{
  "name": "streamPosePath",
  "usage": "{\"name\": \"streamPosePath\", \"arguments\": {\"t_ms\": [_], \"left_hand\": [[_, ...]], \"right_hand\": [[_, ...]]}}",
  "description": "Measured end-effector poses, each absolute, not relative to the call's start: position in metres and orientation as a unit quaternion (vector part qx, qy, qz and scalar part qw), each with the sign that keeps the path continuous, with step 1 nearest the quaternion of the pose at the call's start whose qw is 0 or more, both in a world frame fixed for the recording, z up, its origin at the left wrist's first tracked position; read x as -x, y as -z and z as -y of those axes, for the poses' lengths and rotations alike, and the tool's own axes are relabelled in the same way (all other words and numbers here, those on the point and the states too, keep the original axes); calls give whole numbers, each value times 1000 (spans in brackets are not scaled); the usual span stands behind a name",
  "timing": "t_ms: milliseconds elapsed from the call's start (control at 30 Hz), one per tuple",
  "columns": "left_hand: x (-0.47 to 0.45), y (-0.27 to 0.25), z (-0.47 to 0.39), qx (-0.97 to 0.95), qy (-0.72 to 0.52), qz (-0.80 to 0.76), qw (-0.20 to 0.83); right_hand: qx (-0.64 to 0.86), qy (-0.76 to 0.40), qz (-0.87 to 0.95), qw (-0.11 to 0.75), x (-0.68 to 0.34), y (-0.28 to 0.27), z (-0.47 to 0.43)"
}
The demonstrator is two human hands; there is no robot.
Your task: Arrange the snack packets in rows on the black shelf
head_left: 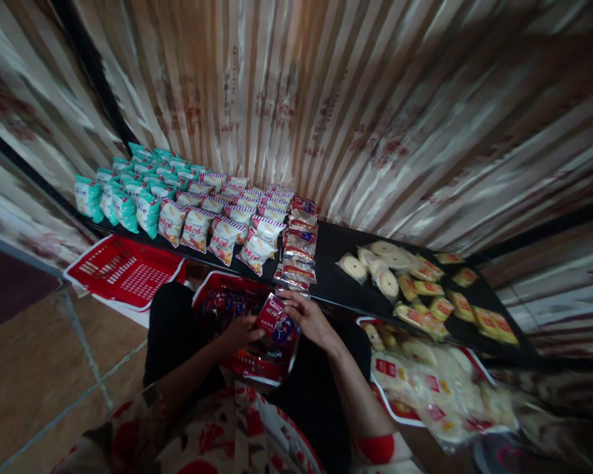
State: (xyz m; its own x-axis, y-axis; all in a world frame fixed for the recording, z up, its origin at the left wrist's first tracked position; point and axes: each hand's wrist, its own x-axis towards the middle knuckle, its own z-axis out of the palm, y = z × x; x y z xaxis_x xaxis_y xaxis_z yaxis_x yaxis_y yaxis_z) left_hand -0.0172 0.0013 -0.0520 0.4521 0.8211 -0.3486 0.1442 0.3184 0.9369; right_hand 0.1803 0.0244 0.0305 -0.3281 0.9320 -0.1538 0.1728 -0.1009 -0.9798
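Observation:
Between my two hands is a red and purple snack packet (275,318), above a red plastic basket (250,370) that stands between my knees. My left hand (241,333) grips the packet's left edge, while my right hand (310,320) has its fingers on the upper right side. Several packets of the same colours lie in the basket, partly hidden by my hands. Just beyond my right hand, a column of similar packets (300,243) runs front to back on a low black shelf (333,253).
White snack bags (222,238) and teal bags (123,209) stand in rows at the left. Round pale packs (386,283) and yellow packs (427,288) lie at the right. Red baskets flank my legs: one (128,273) left, one (410,415) filled with packs right. A striped curtain (296,92) hangs behind.

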Motion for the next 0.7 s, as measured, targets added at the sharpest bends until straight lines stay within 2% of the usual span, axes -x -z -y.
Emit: {"name": "streamPosePath", "arguments": {"t_ms": [267,500,700], "left_hand": [[-7,-8,-8,-421,-355,-423,719],[-46,-28,-34,-429,-396,-429,689],[-79,-34,-61,-513,-387,-478,598]], "right_hand": [[489,-606,374,503,-197,-49,-15],[518,-549,451,476,-205,-36,3],[534,-516,357,566,-219,-39,-25]]}}
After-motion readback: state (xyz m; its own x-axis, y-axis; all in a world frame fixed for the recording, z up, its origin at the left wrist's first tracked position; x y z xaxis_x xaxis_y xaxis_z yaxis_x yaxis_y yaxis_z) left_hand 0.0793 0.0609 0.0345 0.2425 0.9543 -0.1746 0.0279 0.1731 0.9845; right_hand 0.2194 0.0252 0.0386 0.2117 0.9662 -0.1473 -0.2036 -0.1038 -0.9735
